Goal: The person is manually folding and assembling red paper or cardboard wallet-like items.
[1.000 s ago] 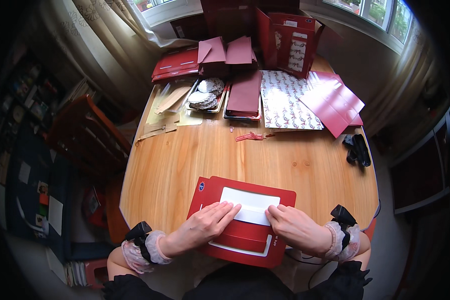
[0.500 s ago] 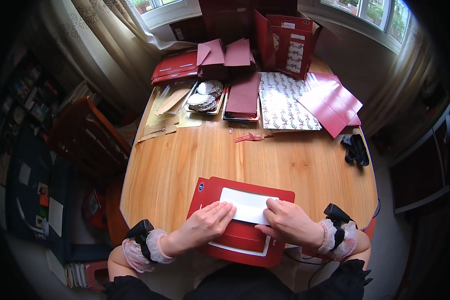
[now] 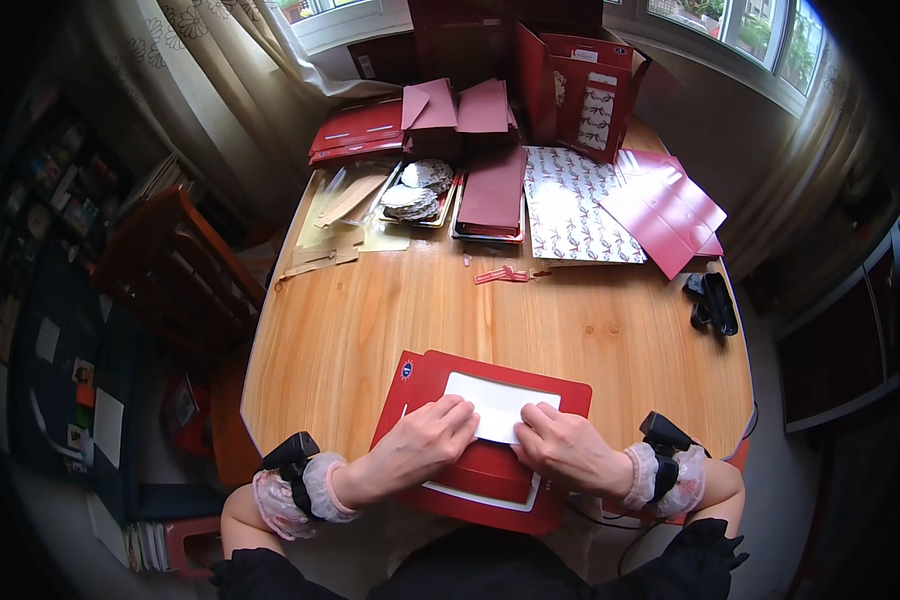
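Observation:
A white paper piece lies across the upper part of a red cardboard sheet at the table's near edge. My left hand is closed with curled fingertips on the left end of the white paper. My right hand pinches its near right side, fingers bent. Below the paper, a darker red panel shows inside a white border. Another red card edge with a blue emblem sticks out at the left. My fingers cover parts of the white paper's near edge.
Across the wooden table, two red paper tags lie ahead. Farther back are trays of scalloped white cutouts and dark red envelopes, patterned sheets, pink-red cards and a standing red box. A black object lies right.
Both hands have drawn closer together along the white paper. My left fingers have curled from lying flatter, and my right hand has shifted slightly nearer and left. The view has tilted slightly.

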`<act>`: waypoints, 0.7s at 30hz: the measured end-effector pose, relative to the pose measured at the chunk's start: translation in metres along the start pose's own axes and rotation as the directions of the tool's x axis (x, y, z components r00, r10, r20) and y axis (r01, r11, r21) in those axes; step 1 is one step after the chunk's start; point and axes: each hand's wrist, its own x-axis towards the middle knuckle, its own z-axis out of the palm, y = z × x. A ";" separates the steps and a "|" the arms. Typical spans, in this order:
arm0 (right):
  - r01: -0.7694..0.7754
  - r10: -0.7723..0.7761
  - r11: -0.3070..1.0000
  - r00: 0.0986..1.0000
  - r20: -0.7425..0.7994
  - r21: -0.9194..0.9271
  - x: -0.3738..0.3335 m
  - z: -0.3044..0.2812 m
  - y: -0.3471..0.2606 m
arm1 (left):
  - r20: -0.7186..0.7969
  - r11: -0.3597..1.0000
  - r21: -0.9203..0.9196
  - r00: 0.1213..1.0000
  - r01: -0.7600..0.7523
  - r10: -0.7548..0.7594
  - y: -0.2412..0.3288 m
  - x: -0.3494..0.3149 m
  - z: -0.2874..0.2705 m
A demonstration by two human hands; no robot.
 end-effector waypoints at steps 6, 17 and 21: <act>-0.008 0.008 1.000 1.000 -0.017 0.019 0.000 0.002 0.001 | 0.047 0.996 0.074 0.998 -0.048 0.045 -0.001 -0.002 0.003; -0.065 0.066 0.981 0.998 -0.001 0.181 0.007 -0.005 0.003 | 0.031 0.997 -0.065 0.998 -0.044 0.046 -0.016 -0.005 0.001; -0.142 0.128 0.951 0.989 0.069 0.274 0.004 -0.013 0.006 | -0.038 0.984 -0.129 0.993 -0.119 0.115 -0.024 0.003 0.009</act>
